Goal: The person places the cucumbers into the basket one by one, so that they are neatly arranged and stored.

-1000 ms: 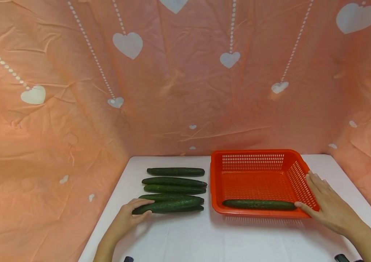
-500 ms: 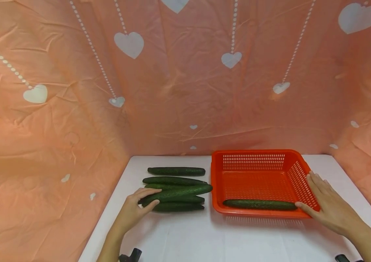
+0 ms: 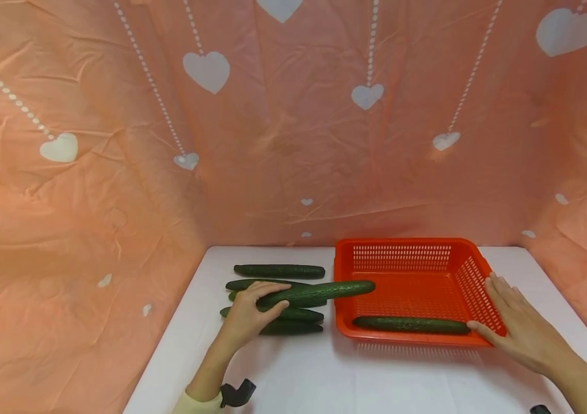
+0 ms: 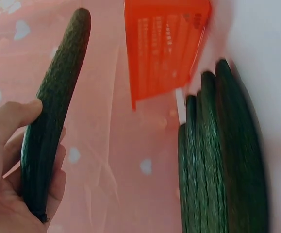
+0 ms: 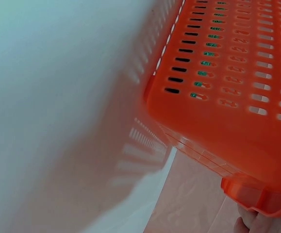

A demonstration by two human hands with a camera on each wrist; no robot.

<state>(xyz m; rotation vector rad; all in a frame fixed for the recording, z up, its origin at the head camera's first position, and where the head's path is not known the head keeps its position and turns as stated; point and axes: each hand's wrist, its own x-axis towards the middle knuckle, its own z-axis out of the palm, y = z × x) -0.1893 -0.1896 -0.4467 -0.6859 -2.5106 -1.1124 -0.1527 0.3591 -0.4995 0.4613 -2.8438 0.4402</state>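
Observation:
My left hand (image 3: 247, 313) grips a dark green cucumber (image 3: 335, 290) near one end. Its thumb and fingers wrap around the cucumber (image 4: 55, 102) in the left wrist view. The far end overlaps the left rim of the red plastic basket (image 3: 402, 242) in the head view. Another cucumber (image 3: 412, 324) lies along the front inside the basket. My right hand (image 3: 523, 330) rests on the basket's right side with straight fingers, its thumb at the front corner. In the right wrist view, fingertips (image 5: 249, 221) show beneath the rim; most of that hand is hidden there.
Several more cucumbers lie roughly parallel on the white table (image 3: 293, 374), left of the basket; the farthest cucumber (image 3: 279, 271) sits apart from the others. A peach cloth (image 3: 273, 144) with white hearts hangs behind and at both sides.
My left hand has lifted the cucumber off the near end of the row and carried it rightward and away from me, up to the basket's left rim. The right hand and basket stay put.

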